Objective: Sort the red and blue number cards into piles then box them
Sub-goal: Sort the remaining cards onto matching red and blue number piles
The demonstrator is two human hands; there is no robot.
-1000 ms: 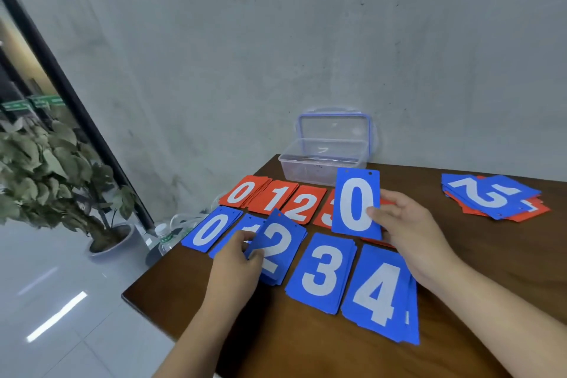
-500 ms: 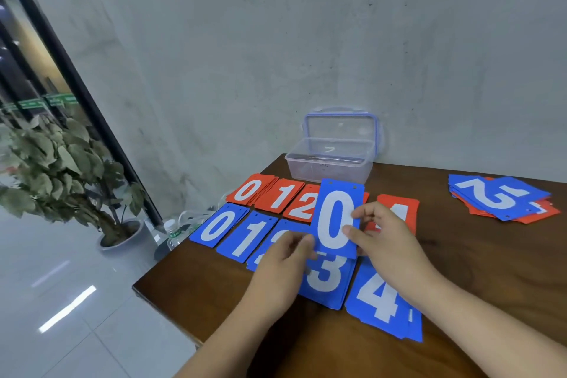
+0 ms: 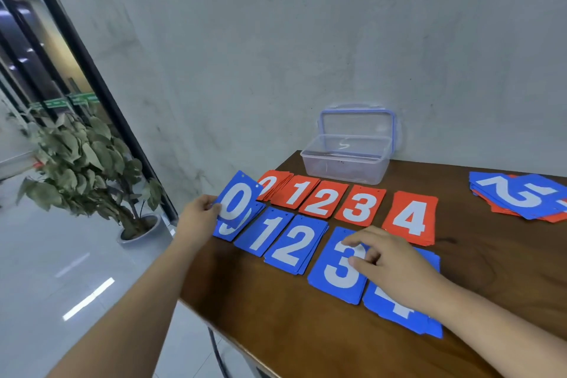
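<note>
L hand (image 3: 199, 218) pinches blue 0 card (image 3: 239, 196); R hand (image 3: 395, 267) loose over blue 3 pile (image 3: 334, 281).

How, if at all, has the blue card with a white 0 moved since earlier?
Yes. The blue 0 card went left: from in front of the clear plastic box to the left hand, above the blue 0 pile.

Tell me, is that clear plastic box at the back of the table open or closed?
Open. The box has nothing covering its top, and its blue-rimmed lid stands upright just behind it.
</note>
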